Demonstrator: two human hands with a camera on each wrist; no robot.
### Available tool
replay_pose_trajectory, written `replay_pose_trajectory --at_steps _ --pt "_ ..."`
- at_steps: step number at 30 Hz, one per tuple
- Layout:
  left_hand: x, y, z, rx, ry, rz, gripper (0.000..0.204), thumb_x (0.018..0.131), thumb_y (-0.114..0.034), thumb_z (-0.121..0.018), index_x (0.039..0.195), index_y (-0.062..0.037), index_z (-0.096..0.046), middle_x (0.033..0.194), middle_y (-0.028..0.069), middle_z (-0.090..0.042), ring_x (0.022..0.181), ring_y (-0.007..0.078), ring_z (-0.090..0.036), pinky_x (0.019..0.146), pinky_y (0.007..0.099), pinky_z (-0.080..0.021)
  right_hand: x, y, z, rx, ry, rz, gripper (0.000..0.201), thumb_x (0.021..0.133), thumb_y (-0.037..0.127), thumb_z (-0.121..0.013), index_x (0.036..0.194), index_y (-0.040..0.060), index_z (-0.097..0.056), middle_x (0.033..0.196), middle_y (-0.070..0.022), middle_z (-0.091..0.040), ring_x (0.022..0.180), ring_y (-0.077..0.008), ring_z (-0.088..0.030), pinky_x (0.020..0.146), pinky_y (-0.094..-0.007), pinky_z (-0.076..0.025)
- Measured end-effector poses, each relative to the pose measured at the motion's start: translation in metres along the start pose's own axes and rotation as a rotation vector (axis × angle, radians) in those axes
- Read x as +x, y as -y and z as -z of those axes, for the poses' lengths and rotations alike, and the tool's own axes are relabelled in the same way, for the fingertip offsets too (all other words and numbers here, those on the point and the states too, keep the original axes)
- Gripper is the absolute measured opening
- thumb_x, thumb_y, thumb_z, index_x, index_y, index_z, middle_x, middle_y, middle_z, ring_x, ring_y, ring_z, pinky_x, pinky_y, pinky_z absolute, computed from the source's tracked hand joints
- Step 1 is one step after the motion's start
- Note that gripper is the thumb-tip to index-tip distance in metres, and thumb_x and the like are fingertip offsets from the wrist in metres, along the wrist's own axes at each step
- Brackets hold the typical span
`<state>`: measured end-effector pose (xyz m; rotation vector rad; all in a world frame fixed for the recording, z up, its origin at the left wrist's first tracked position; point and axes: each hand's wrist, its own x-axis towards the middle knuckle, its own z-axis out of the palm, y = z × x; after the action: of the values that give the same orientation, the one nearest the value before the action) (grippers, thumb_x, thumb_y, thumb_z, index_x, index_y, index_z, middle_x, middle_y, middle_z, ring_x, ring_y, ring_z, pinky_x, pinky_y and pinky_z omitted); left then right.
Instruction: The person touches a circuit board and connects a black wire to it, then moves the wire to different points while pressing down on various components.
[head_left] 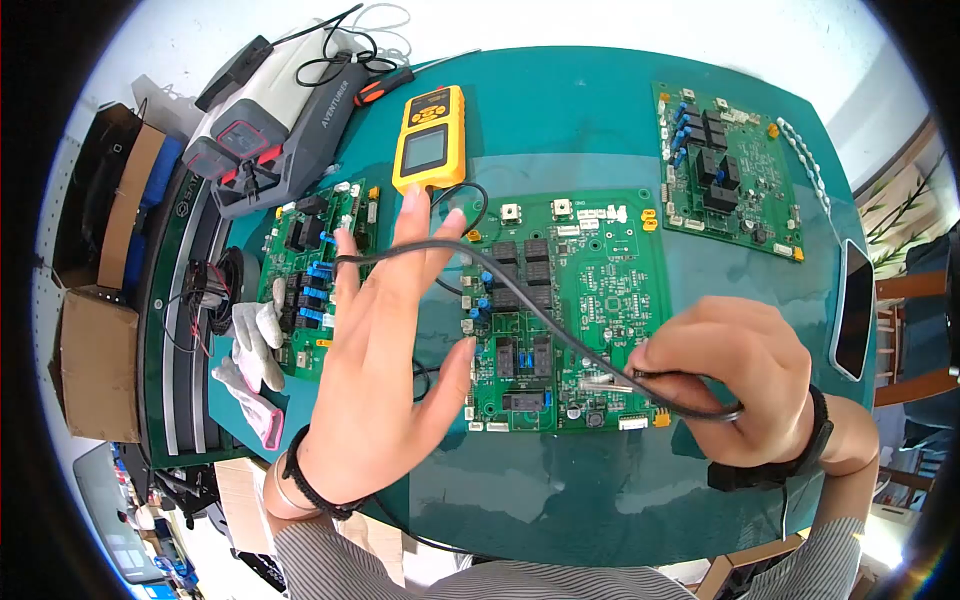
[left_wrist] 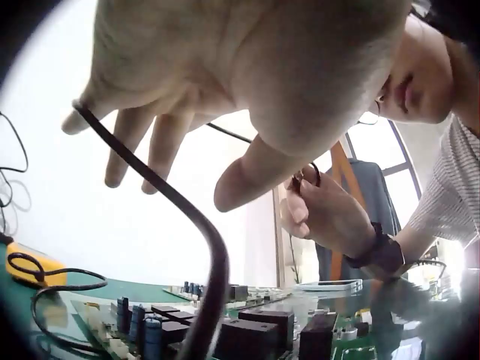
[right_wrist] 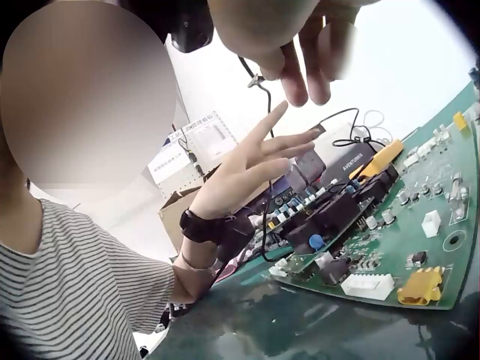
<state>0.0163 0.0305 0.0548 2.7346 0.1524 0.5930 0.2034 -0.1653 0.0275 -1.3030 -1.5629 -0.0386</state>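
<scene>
A black cable [head_left: 545, 318] runs above the middle green circuit board [head_left: 610, 290], from my left hand to my right. My left hand [head_left: 385, 340] is raised over the board's left side with fingers spread; the cable passes across its fingers. My right hand [head_left: 740, 375], over the board's lower right, pinches the cable and a thin metal-tipped piece between thumb and curled fingers. In the left wrist view the cable [left_wrist: 161, 184] hangs from near a finger of the left hand [left_wrist: 247, 67]. A yellow meter [head_left: 430, 140] with a grey screen lies behind the left fingertips.
Another circuit board [head_left: 730, 175] lies at the back right, and one [head_left: 300, 290] at the left beside a glove [head_left: 255, 345]. A phone [head_left: 853, 310] lies at the right edge. A grey machine [head_left: 270, 130] and a screwdriver [head_left: 383, 88] are at the back left.
</scene>
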Motion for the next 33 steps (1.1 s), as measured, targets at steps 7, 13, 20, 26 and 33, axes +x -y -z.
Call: replay_pose_trajectory --at_steps 7,13,20,26,33 --pt "0.004 0.026 -0.007 0.083 0.296 0.065 0.065 0.081 0.009 -0.069 0.141 -0.0139 -0.061 0.143 0.0061 -0.063 0.146 0.0319 -0.048 0.123 0.0691 0.006 0.004 0.0 0.009 -0.118 0.099 -0.009 0.031 0.075 -0.006 -0.078 0.103 0.0003 -0.068 0.081 -0.0091 -0.068 0.066 -0.0258 -0.065 0.055 -0.0351 -0.049" --pt "0.009 0.04 -0.003 0.168 0.397 0.001 0.069 0.078 0.004 -0.075 0.142 -0.02 -0.062 0.136 0.0038 -0.065 0.143 0.0302 -0.05 0.124 0.0686 0.006 0.005 -0.001 0.006 -0.167 0.122 -0.01 0.03 0.073 -0.005 -0.079 0.1 0.0008 -0.069 0.08 -0.0087 -0.068 0.068 -0.025 -0.066 0.056 -0.0347 -0.05" --pt "0.012 0.043 -0.006 0.125 0.426 -0.038 0.08 0.062 -0.006 -0.09 0.137 -0.0208 -0.064 0.131 0.0001 -0.068 0.141 0.0288 -0.052 0.124 0.0704 0.007 0.006 -0.004 0.006 -0.234 0.092 0.028 0.029 0.07 -0.001 -0.08 0.098 0.0011 -0.071 0.074 -0.0054 -0.062 0.065 -0.0226 -0.063 0.054 -0.0341 -0.048" --pt "0.015 0.045 -0.005 0.179 0.404 -0.073 0.079 0.057 -0.011 -0.093 0.13 -0.0195 -0.066 0.124 -0.0021 -0.07 0.137 0.0261 -0.055 0.124 0.0715 0.005 0.006 -0.004 0.006 -0.251 0.108 0.044 0.03 0.068 0.0 -0.081 0.096 0.0019 -0.071 0.072 -0.004 -0.061 0.065 -0.0208 -0.062 0.054 -0.0337 -0.048" --pt "0.01 0.041 -0.01 0.253 0.327 -0.055 0.078 0.052 -0.025 -0.097 0.123 -0.015 -0.066 0.113 -0.0005 -0.071 0.128 0.0265 -0.062 0.124 0.0727 0.002 0.007 0.001 0.012 -0.268 0.171 0.043 0.026 0.075 -0.002 -0.082 0.098 0.0014 -0.07 0.083 -0.0093 -0.071 0.066 -0.0248 -0.066 0.057 -0.0339 -0.048"
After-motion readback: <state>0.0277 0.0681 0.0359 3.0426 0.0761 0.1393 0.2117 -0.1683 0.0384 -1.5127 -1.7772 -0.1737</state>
